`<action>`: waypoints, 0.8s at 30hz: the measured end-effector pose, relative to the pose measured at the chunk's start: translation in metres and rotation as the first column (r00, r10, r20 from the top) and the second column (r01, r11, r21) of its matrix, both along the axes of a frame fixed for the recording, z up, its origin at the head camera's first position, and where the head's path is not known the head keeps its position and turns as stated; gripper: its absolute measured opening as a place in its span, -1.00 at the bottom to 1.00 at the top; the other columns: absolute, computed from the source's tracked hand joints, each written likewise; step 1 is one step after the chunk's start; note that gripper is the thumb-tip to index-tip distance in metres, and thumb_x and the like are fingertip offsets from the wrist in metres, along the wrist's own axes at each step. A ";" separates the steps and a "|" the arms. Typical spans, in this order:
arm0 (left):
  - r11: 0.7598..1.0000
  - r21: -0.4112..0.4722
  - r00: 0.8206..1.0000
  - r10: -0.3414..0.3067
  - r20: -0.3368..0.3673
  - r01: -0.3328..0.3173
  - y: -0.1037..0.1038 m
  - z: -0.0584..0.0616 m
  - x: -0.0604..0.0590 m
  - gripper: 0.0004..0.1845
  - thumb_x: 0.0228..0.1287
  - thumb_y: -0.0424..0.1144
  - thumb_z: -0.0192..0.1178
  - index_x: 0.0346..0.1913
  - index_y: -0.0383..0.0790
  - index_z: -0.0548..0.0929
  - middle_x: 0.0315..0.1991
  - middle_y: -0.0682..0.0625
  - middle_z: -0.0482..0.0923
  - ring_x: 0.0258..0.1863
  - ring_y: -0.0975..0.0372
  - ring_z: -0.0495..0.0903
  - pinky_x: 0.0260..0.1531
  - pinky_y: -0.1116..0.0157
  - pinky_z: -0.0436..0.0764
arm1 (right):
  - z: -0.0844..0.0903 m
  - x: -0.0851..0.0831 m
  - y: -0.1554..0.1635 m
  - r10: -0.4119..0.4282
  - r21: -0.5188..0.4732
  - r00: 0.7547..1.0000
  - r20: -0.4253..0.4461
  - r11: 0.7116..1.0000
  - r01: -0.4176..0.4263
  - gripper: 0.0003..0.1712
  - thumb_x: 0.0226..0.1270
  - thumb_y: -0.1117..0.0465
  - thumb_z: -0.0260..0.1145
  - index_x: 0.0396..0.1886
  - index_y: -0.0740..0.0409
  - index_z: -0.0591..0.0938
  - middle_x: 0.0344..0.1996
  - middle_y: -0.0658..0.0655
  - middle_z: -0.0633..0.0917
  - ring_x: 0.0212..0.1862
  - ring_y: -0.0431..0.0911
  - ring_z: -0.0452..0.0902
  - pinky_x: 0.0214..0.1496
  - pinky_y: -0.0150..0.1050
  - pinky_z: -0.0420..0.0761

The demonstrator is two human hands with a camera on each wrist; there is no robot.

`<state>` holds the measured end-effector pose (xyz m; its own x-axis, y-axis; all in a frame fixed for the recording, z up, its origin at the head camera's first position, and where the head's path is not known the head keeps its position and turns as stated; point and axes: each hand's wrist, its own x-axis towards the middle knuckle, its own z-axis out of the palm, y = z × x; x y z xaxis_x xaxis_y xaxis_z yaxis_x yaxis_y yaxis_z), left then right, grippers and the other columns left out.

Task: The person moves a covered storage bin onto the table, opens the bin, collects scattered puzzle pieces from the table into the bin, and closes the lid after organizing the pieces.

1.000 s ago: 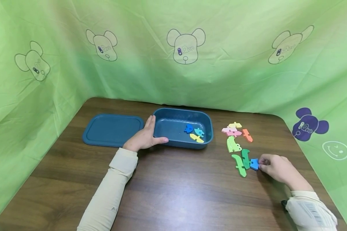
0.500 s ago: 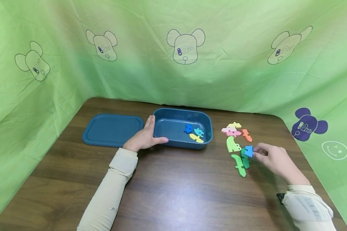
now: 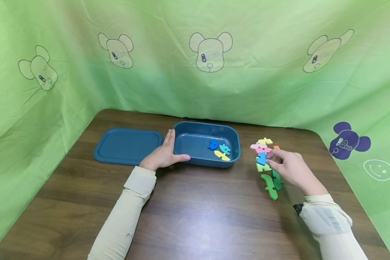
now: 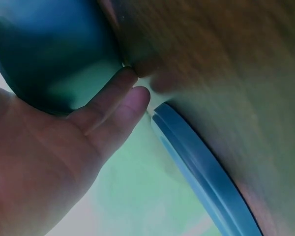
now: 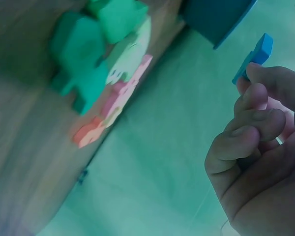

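**A:** Right, what have you got on the right hand?

**B:** I see it lifted off the table, pinching a small blue puzzle piece between thumb and fingertips. From the head view the piece hangs over the light green piece, in the middle of the loose pile to the right of the tub. My right wrist view confirms the pinch: the blue piece sticks up out of the curled fingers, clear of everything else.

**A:** And the left hand?

**B:** The left hand lies against the near left corner of the dark blue tub. Its fingers run straight along the tub's left end and the thumb stretches along the near wall. I would call it a flat, bracing touch, not a curl round the rim. On my left wrist view the fingers lie straight beside the tub wall.

**A:** What is in the tub?

**B:** Three pieces toward its right end: a blue one, a teal one and a yellow one, close together.

**A:** Anything else on the table?

**B:** The tub's lid lies flat just left of the tub. In the pile I see a yellow piece at the far end, pink pieces just nearer, an orange one mostly behind the hand, and two dark green pieces nearest me. Green printed cloth hangs round the far and side edges.
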<state>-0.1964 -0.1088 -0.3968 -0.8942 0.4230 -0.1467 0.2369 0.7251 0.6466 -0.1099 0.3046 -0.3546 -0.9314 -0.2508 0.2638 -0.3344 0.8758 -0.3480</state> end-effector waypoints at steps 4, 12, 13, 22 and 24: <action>1.000 -0.001 1.000 0.001 -0.001 -0.001 0.001 0.000 0.000 0.33 0.23 0.37 0.27 0.60 -0.14 -0.48 0.62 -0.04 -0.58 0.42 -0.13 0.28 0.18 0.01 0.47 | 0.004 -0.007 -0.012 0.014 0.009 1.000 0.015 1.000 -0.014 -0.92 0.33 0.31 0.39 -0.31 0.06 0.65 -0.65 -0.14 0.49 -0.56 -0.18 0.36 -0.46 -0.22 0.37; 1.000 -0.018 1.000 0.007 0.002 -0.007 0.000 0.001 -0.001 0.34 0.20 0.42 0.24 0.60 -0.13 -0.48 0.61 0.00 -0.60 0.33 -0.12 0.40 0.11 0.05 0.52 | 0.011 -0.018 -0.033 0.050 -0.017 0.998 0.031 0.999 -0.050 -0.96 0.33 0.28 0.39 -0.30 0.13 0.66 -0.61 -0.12 0.53 -0.60 -0.22 0.36 -0.52 -0.25 0.36; 1.000 -0.019 1.000 0.006 0.003 -0.006 0.000 0.001 0.000 0.34 0.20 0.42 0.24 0.60 -0.13 -0.48 0.61 0.00 -0.60 0.31 -0.13 0.43 0.09 0.05 0.53 | 0.011 -0.019 -0.036 0.053 -0.019 0.998 0.032 0.998 -0.052 -0.96 0.34 0.28 0.38 -0.30 0.15 0.67 -0.60 -0.12 0.54 -0.59 -0.22 0.36 -0.51 -0.26 0.36; 1.000 -0.020 1.000 0.008 0.005 -0.008 0.000 0.002 0.000 0.34 0.21 0.41 0.25 0.60 -0.13 -0.48 0.62 -0.02 -0.58 0.25 -0.13 0.48 0.06 0.04 0.55 | 0.014 -0.036 -0.054 0.060 -0.006 0.996 0.065 0.998 -0.060 -0.96 0.36 0.27 0.37 -0.32 0.10 0.66 -0.55 -0.07 0.61 -0.45 -0.11 0.45 -0.40 -0.17 0.42; 1.000 -0.018 1.000 0.009 0.004 -0.008 0.000 0.002 -0.001 0.34 0.20 0.41 0.26 0.60 -0.13 -0.47 0.62 -0.03 -0.57 0.26 -0.13 0.48 0.08 0.04 0.53 | 0.015 -0.040 -0.058 0.051 -0.001 0.996 0.073 0.999 -0.051 -0.95 0.37 0.25 0.36 -0.33 0.08 0.66 -0.54 -0.07 0.63 -0.44 -0.11 0.48 -0.39 -0.15 0.43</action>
<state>-0.1970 -0.1086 -0.3944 -0.8971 0.4125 -0.1581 0.2279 0.7388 0.6342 -0.1497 0.2468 -0.3399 -0.9343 -0.2983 0.1949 -0.3519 0.8588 -0.3724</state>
